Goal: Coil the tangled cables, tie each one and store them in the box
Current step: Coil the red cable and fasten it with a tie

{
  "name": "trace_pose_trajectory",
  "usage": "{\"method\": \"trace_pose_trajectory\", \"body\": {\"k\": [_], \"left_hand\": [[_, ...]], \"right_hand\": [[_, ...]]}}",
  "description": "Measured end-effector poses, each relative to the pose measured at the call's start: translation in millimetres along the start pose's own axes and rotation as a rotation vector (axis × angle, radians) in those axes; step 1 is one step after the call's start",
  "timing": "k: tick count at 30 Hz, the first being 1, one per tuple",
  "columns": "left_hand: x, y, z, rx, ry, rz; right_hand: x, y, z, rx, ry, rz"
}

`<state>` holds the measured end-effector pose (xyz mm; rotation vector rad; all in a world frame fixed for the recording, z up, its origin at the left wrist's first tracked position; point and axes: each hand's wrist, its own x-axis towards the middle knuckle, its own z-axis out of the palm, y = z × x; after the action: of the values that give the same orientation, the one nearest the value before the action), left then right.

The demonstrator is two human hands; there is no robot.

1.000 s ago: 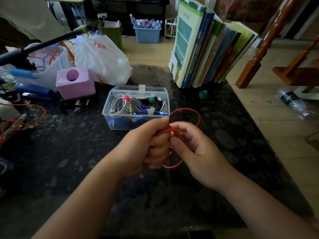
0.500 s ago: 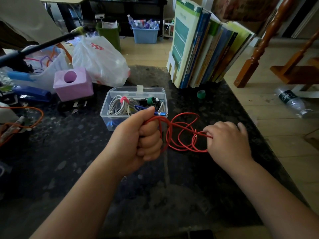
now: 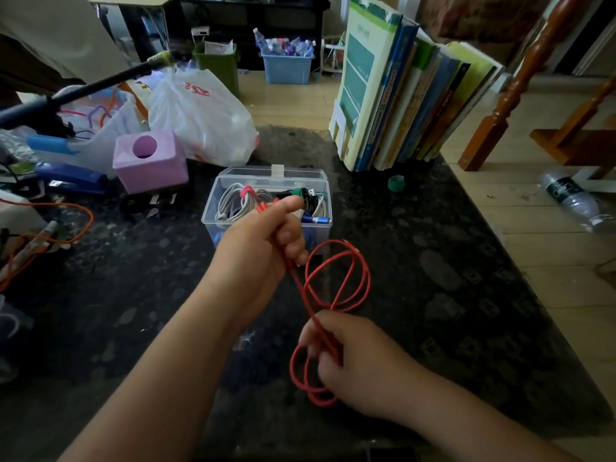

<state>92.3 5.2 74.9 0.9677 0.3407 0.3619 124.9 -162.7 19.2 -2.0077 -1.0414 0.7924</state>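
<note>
A thin red cable (image 3: 348, 275) runs between both hands over the dark stone table (image 3: 450, 295). My left hand (image 3: 263, 241) grips one end of it in a fist, just in front of the box. My right hand (image 3: 353, 358) holds the cable lower and nearer to me, with loose loops hanging above and below its fingers. The clear plastic box (image 3: 213, 208) stands open behind my left hand and holds several coiled, tied cables, white, black and blue.
A row of books (image 3: 400, 95) stands at the back right. A purple cube (image 3: 150, 161), a white plastic bag (image 3: 200, 115) and a blue stapler (image 3: 73, 181) crowd the back left. An orange cable (image 3: 66, 225) lies at the left. A green cap (image 3: 396, 183) sits near the books.
My right hand pulled away from the left, first out to the right, then back toward me, drawing the red cable out into long loops. My left hand stayed near the box.
</note>
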Motion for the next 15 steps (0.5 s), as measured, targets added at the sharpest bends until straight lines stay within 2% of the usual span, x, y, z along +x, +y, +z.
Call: {"method": "trace_pose_trajectory", "body": {"k": [2,5,8,10,13,15], "left_hand": [[3,-7,-2,0.194,0.060,0.063],[3,-16,-9,0.599,0.074,0.218],[0,-21,-17,1.084,-0.039,0.403],[-1,-23,-21,1.356,-0.146,0.372],[-3,-27,-26,1.399,-0.215,0.228],[-4,-29,-26,1.412,-0.214,0.197]], "right_hand": [[-3,-10,4,0.110,-0.106,0.063],[-2,-24,-11,0.266,-0.175,0.092],[-5,-35,-37,0.474,-0.156,0.121],[-6,-37,-53,0.449,-0.124,0.057],[-4,-33,-76,0.428,0.059,-0.006],[-2,-28,-91,0.425,0.158,0.002]]}}
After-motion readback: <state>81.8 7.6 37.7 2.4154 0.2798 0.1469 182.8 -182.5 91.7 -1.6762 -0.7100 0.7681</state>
